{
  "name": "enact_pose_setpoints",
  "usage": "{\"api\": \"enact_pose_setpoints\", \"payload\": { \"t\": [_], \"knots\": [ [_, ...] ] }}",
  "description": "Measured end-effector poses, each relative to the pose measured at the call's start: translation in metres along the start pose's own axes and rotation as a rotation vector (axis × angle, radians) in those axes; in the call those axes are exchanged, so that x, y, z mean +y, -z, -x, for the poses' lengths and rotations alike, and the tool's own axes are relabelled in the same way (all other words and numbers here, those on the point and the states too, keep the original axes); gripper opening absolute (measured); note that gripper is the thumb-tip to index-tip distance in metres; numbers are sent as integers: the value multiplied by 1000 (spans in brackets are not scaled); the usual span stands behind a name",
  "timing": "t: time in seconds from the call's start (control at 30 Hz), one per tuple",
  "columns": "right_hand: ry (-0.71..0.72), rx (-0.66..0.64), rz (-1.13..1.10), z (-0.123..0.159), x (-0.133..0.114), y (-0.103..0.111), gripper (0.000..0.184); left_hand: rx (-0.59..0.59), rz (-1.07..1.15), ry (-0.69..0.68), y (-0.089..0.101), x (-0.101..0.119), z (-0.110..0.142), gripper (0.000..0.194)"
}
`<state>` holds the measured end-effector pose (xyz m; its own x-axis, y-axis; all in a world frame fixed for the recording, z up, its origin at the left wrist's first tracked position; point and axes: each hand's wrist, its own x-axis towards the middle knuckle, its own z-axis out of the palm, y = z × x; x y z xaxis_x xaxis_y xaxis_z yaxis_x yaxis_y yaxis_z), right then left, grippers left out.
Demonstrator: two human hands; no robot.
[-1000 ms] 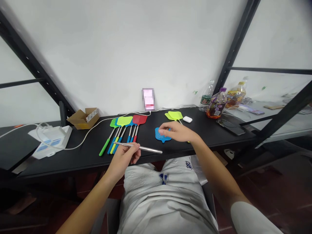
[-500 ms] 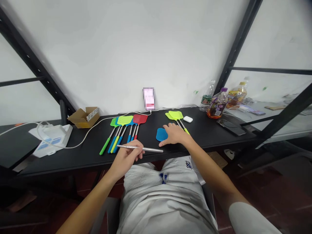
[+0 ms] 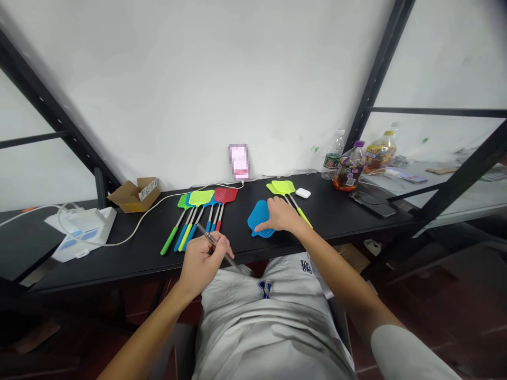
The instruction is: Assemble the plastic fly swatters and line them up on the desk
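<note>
My left hand (image 3: 201, 263) is closed around a thin metal rod (image 3: 206, 233), which slants down to the right over the table's front edge. My right hand (image 3: 282, 214) grips a blue fly swatter head (image 3: 258, 213) by its right side, thumb on top and fingers partly hidden. The blue head has a perforated face and a short neck pointing to the lower left. To the left lies a row of several fly swatters, among them a green one (image 3: 170, 240), a yellow-green one (image 3: 201, 198) and a red one (image 3: 225, 195). Behind my right hand lie two yellow-green swatters (image 3: 283, 187).
A phone (image 3: 239, 162) leans against the wall, its white cable (image 3: 158, 205) running left. An open cardboard box (image 3: 134, 196) and a white power strip (image 3: 89, 232) stand at left. At right are a white case (image 3: 303, 193), bottles (image 3: 350, 168) and a dark phone (image 3: 372, 204).
My right hand has closed on the blue swatter head, which has turned and lifted slightly at one side. The rod in my left hand has swung from nearly level to a steep slant.
</note>
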<state>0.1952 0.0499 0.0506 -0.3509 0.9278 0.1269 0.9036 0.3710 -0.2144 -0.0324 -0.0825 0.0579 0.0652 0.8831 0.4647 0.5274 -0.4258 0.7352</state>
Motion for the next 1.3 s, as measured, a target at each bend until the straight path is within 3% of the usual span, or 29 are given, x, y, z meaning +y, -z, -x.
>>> {"api": "enact_pose_setpoints", "payload": {
  "t": [0.17,0.23,0.4,0.63,0.77,1.1,1.3],
  "knots": [
    [48,193,-267,0,4,8,27,-75,32,135,-1,-9,3,46],
    [106,260,-460,2,4,13,18,-181,70,191,-2,-13,3,46],
    [233,259,-873,12,3,27,26,-329,85,246,-6,-15,2,50],
    [276,157,-1137,21,4,36,31,-313,-2,99,-5,-15,-2,48],
    [266,72,-1156,22,3,35,32,-356,-40,100,-5,-18,-3,48],
    [261,65,-1160,24,1,36,29,-379,-66,105,-4,-19,-1,47],
    [268,16,-1250,23,3,39,31,-461,-164,45,-3,-13,0,47]
  ]
}}
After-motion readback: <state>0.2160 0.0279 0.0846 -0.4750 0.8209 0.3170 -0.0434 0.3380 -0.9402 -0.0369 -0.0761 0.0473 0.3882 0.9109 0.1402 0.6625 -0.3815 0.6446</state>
